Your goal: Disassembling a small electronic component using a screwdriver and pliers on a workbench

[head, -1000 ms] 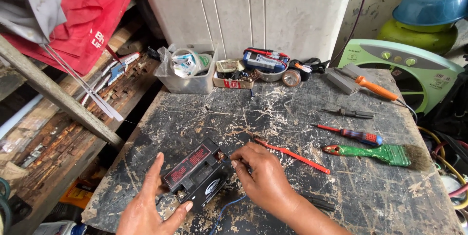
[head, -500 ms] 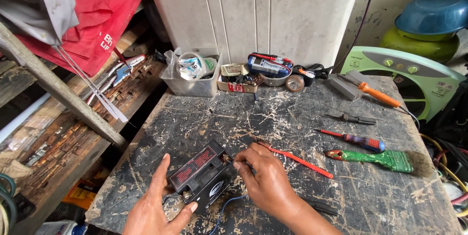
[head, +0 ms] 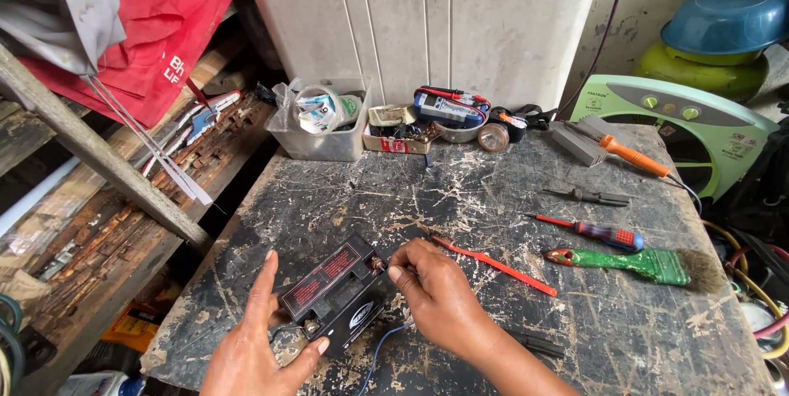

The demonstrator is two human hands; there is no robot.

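Left hand cups the battery, fingers open; right hand pinches its 2 o'clock terminal. Keep that battery braced so the blue wire doesn't tug loose.

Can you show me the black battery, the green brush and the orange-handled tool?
black battery [head: 333,287], head view, red top label.
green brush [head: 625,262], head view, handle middle.
orange-handled tool [head: 634,157], head view, orange grip.

The black battery shifted slightly toward the table's near edge. The left hand closed in beneath it, thumb at its lower corner, and the right hand followed at its terminal.
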